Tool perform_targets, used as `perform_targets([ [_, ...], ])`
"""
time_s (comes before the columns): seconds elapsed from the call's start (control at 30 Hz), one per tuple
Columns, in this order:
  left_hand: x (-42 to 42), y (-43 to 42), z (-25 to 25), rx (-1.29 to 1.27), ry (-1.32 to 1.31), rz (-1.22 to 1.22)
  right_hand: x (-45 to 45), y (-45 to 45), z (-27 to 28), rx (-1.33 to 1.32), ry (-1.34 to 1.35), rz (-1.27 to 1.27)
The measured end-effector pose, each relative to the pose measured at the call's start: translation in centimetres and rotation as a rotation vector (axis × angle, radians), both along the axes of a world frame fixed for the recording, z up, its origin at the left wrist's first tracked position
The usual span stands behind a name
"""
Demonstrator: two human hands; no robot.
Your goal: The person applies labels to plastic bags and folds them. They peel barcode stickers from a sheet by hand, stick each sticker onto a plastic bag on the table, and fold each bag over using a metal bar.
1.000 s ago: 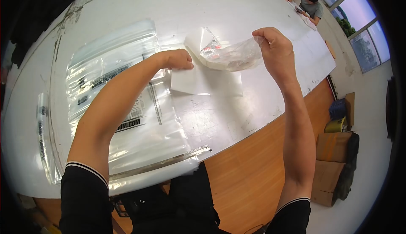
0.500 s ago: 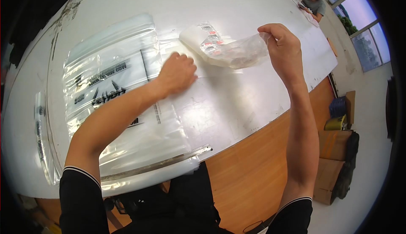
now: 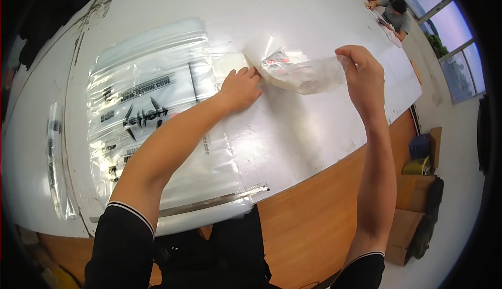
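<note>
- Right hand (image 3: 364, 80) is raised over the big white table (image 3: 314, 17), thumb and forefinger pinching one end of a clear plastic strip (image 3: 319, 74), other fingers curled in.
- That strip sags from the pinch down toward its paler, curled end, just past the left fingertips. There's a patch of red and dark print near the curl.
- Left hand (image 3: 241, 88) is palm down on the table, fingers reaching forward and a bit spread, not gripping anything as far as I can see. Can't tell if the fingertips actually touch the curl.
- Just left of that hand, clear plastic bags (image 3: 172, 106) lie flat, printed in black, with the left forearm crossing over them.
- Steel ruler (image 3: 209, 201) runs across the near end of the bags, close to the table edge.
- Long narrow bundle of clear plastic (image 3: 56, 163) lies off to the far left, well apart from the bags.
- Someone in a grey shirt (image 3: 396, 21) sits at the far right corner of the table.
- Cardboard boxes (image 3: 407, 226) are off to the right, beyond the table.
</note>
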State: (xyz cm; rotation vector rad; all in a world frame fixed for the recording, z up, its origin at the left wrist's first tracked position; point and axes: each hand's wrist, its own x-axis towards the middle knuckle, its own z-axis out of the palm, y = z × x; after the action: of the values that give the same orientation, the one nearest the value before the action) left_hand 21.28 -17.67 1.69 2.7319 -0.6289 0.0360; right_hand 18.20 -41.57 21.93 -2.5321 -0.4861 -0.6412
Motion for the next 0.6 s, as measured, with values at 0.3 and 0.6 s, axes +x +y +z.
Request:
perform_targets([
  [0.3, -1.1, 1.7, -0.9, -0.117, -0.329, 0.073, -2.9, -1.6, -3.8, -0.034, -0.070, 0.091],
  [0.6, -14.5, -5.7, 4.6, -0.740, 0.387, 0.219, -9.6, -2.2, -11.7, -0.121, -0.132, -0.051],
])
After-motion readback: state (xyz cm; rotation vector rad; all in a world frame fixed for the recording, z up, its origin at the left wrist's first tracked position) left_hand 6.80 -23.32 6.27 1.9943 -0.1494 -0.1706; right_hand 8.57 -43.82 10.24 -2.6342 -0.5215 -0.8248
